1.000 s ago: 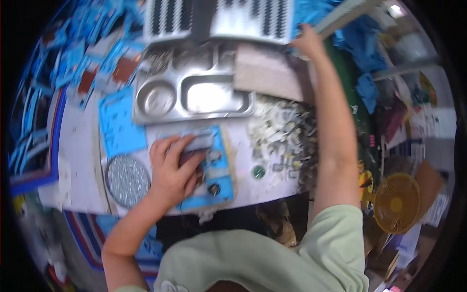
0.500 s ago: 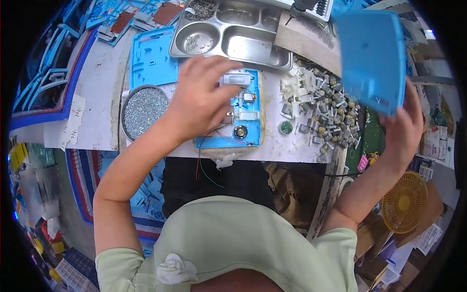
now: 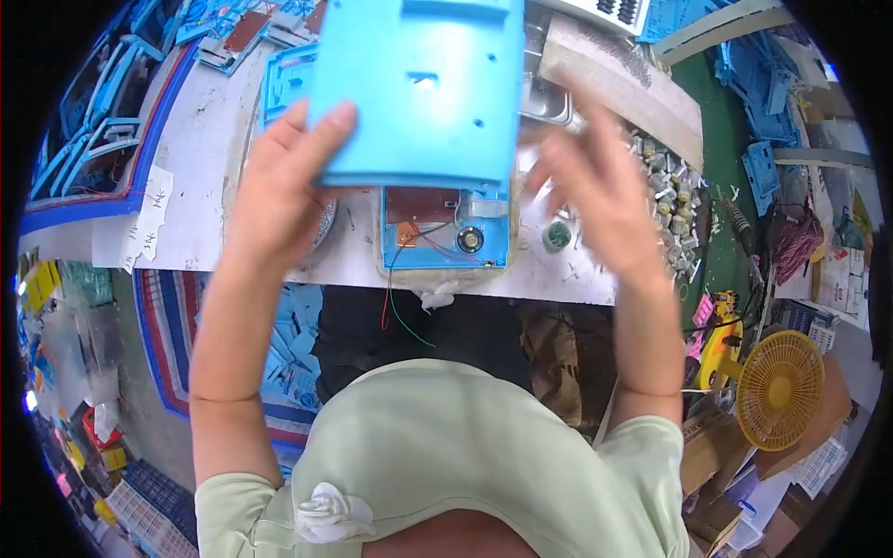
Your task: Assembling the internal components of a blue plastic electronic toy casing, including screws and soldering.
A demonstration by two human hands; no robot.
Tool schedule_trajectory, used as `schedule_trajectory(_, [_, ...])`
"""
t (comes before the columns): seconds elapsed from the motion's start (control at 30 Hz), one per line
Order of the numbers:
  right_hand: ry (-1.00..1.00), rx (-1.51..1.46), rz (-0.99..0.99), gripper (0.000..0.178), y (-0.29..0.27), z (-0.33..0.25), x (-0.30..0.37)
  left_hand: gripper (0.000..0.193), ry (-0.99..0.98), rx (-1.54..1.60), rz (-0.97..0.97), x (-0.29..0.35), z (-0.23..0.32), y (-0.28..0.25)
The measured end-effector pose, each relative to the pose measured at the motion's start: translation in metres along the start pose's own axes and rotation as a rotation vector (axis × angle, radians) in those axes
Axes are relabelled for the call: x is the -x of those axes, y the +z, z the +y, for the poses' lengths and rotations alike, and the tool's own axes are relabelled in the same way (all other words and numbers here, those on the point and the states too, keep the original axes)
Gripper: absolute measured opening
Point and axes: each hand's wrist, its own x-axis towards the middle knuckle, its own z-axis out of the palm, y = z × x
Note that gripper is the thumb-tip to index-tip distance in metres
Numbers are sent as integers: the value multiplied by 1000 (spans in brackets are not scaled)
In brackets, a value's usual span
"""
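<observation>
A flat blue plastic cover is raised over the table in my left hand, which grips its lower left edge with the thumb on the near face. My right hand, blurred by motion, is beside the cover's right edge with its fingers apart. Below the cover lies an open blue housing holding a round black speaker and a brown circuit board. Red and green wires hang over the table's front edge. The cover hides the housing's far part.
Small grey motors are heaped at right, near a wooden board and a small green jar. A steel tray is mostly hidden behind the cover. A yellow fan stands at lower right.
The blue cover has come from the far right to above the housing. My left hand has left the housing and now grips the cover; my right hand has moved inward and its fingers have spread.
</observation>
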Motion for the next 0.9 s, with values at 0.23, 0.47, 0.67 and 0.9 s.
schedule_trajectory(0.23, [143, 92, 180, 68, 42, 54, 69, 85, 261, -1040, -9, 21, -57, 10])
schedule_trajectory(0.47, [93, 451, 80, 61, 43, 72, 68, 85, 395, -1177, -39, 24, -80, 3])
schedule_trajectory(0.67, [-3, 420, 26, 53, 38, 75, 57, 78, 311, -1106, 8, 32, -81, 0])
schedule_trajectory(0.9, [-1, 366, 37, 54, 40, 79, 61, 70, 339, -1114, 76, 39, -90, -3])
